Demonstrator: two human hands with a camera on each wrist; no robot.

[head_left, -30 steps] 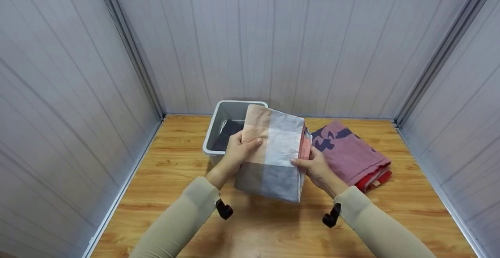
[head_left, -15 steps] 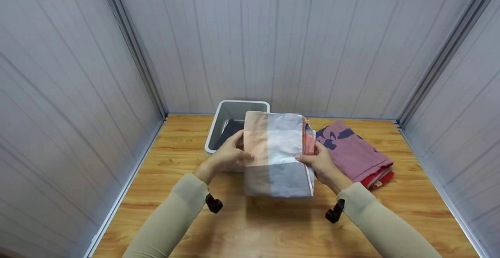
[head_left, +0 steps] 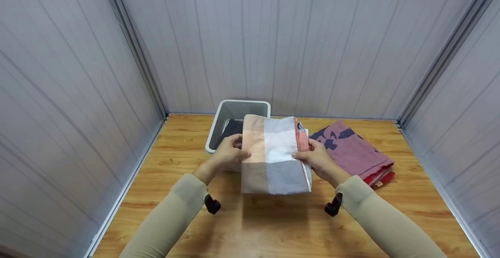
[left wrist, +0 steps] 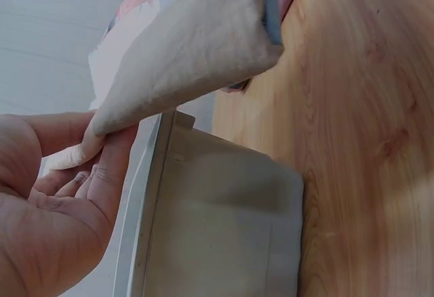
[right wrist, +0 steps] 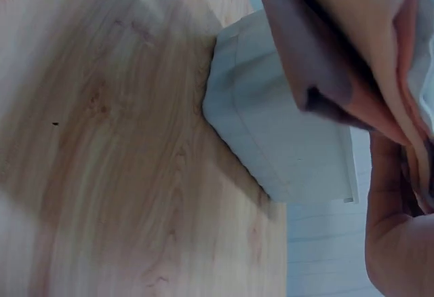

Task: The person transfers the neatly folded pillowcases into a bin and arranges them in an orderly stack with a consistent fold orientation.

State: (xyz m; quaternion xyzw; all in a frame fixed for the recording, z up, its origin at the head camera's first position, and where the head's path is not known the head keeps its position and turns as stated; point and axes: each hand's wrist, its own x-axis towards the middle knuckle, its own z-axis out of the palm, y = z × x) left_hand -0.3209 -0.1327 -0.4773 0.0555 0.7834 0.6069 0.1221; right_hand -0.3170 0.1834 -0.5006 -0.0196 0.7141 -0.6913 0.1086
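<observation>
A folded checked cloth (head_left: 278, 148) in peach, white and grey is held up above the wooden floor between both hands. My left hand (head_left: 226, 154) pinches its left edge, thumb on the front face; the left wrist view shows the folded edge (left wrist: 183, 53) between thumb and fingers. At the other side my right hand (head_left: 318, 158) grips the layered right edge, where coral and white folds show. In the right wrist view the stacked layers (right wrist: 352, 46) hang beside the hand. Most of the fingers are hidden behind the cloth.
A light grey bin (head_left: 215, 131) stands behind the cloth, with a dark folded item (head_left: 233, 127) inside. To the right lies a folded mauve cloth (head_left: 353, 150) with dark patches, over red fabric (head_left: 384, 178). Pale panel walls (head_left: 258, 43) enclose the wooden surface (head_left: 175, 141).
The checked cloth has turned from tilted to nearly straight, then shifted slightly left. My left hand has slid lower along its left edge. The bin and mauve cloth stay put.
</observation>
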